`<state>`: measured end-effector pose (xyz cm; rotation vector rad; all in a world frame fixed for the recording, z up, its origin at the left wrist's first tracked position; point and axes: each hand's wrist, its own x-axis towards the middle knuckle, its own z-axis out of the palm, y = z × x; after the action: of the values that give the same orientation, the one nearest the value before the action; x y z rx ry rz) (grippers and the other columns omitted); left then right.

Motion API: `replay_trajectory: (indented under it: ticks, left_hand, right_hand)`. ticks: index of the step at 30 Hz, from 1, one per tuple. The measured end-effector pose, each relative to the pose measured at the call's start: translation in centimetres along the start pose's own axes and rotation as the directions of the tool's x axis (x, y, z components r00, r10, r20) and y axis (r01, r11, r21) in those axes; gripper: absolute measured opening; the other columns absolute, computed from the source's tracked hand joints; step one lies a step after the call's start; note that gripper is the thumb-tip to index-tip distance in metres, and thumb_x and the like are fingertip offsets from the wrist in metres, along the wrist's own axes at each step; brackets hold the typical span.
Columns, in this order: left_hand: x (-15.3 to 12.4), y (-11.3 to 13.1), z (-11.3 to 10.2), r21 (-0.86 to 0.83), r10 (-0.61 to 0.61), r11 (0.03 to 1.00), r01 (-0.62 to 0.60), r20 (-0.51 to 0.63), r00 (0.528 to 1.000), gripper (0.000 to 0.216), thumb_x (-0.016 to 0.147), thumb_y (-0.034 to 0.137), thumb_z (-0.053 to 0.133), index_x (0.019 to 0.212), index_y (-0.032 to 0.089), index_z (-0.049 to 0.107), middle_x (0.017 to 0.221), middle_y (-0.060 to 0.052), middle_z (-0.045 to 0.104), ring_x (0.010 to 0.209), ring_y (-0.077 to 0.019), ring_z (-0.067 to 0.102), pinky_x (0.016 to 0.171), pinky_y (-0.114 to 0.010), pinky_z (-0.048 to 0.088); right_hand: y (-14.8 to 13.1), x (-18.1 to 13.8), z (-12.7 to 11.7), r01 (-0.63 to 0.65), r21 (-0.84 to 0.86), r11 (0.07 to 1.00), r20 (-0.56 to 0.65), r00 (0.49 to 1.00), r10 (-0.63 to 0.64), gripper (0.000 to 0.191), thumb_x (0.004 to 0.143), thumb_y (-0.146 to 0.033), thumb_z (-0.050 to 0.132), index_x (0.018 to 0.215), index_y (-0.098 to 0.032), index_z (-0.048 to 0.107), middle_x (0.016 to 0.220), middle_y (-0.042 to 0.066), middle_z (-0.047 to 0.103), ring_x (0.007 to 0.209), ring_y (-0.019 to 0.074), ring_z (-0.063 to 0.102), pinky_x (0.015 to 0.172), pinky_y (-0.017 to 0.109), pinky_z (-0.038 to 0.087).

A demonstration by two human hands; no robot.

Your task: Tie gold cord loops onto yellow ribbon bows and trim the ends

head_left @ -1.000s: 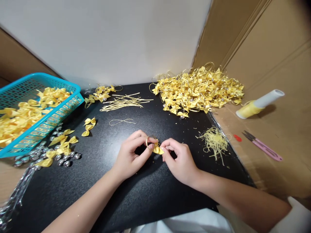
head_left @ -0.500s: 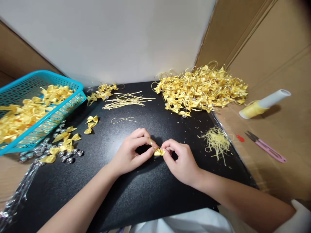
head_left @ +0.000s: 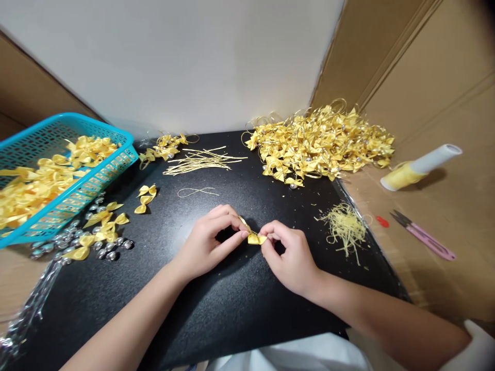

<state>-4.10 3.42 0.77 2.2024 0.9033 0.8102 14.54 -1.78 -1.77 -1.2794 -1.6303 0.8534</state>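
Between my fingertips, over the middle of the black table, is a small yellow ribbon bow (head_left: pixel 255 239) with a gold cord (head_left: pixel 244 222) rising from it. My left hand (head_left: pixel 216 234) pinches its left side, thumb and forefinger closed at the cord. At the right end of the bow, my right hand (head_left: pixel 286 252) pinches with thumb and fingers. The fingers partly cover the bow, so any bell or knot is hidden. Beyond my left hand a looped piece of cord (head_left: pixel 198 191) lies on the table, with a bundle of cut gold cords (head_left: pixel 204 161) behind it.
At left stands a blue basket (head_left: pixel 127 138) of yellow bows, beside silver bells (head_left: pixel 111 255) and loose bows (head_left: pixel 108 232). A heap of finished bow loops (head_left: pixel 320 144) lies at back right. Cord scraps (head_left: pixel 346 226), pink-handled snips (head_left: pixel 429 241) and a cord-wound tube (head_left: pixel 436 157) are at right.
Both hands have shifted very slightly, the right one a little to the right. More of the bow and the cord above it now shows between the fingertips.
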Motion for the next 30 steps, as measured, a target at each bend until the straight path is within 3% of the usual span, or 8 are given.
replay_trajectory:
  ticks: [14, 25, 30]
  left_hand:
    - [-0.4, 0.1, 0.8, 0.137, 0.052, 0.990, -0.044, -0.049, 0.997, 0.006, 0.087, 0.014, 0.062, 0.084, 0.017, 0.065, 0.079, -0.002, 0.063, 0.076, -0.0137, 0.057, 0.072, -0.027, 0.045]
    - [-0.6, 0.5, 1.8, 0.282, 0.186, 0.951, -0.126, -0.196, 0.963, 0.005, 0.083, 0.010, 0.066, 0.083, 0.014, 0.069, 0.073, -0.003, 0.063, 0.068, -0.0123, 0.056, 0.063, -0.024, 0.044]
    - [-0.7, 0.7, 1.9, 0.350, 0.197, 0.930, -0.109, -0.228, 0.953, 0.004, 0.082, 0.013, 0.067, 0.080, 0.015, 0.069, 0.071, -0.004, 0.064, 0.066, -0.0139, 0.056, 0.061, -0.027, 0.044]
  right_hand:
    - [0.3, 0.0, 0.3, 0.068, -0.083, 0.994, -0.075, 0.994, -0.074, 0.012, 0.075, -0.008, 0.052, 0.069, -0.016, 0.058, 0.054, -0.005, 0.050, 0.049, 0.0078, 0.048, 0.053, 0.020, 0.038]
    - [0.4, -0.2, 0.4, 0.184, -0.176, 0.967, -0.114, 0.972, -0.206, 0.014, 0.079, -0.006, 0.052, 0.071, -0.017, 0.056, 0.059, -0.003, 0.054, 0.053, 0.0085, 0.051, 0.055, 0.019, 0.040]
    - [0.5, -0.1, 0.4, 0.220, -0.205, 0.954, -0.127, 0.960, -0.249, 0.014, 0.081, -0.006, 0.051, 0.073, -0.017, 0.056, 0.061, -0.002, 0.056, 0.056, 0.0092, 0.053, 0.057, 0.019, 0.041]
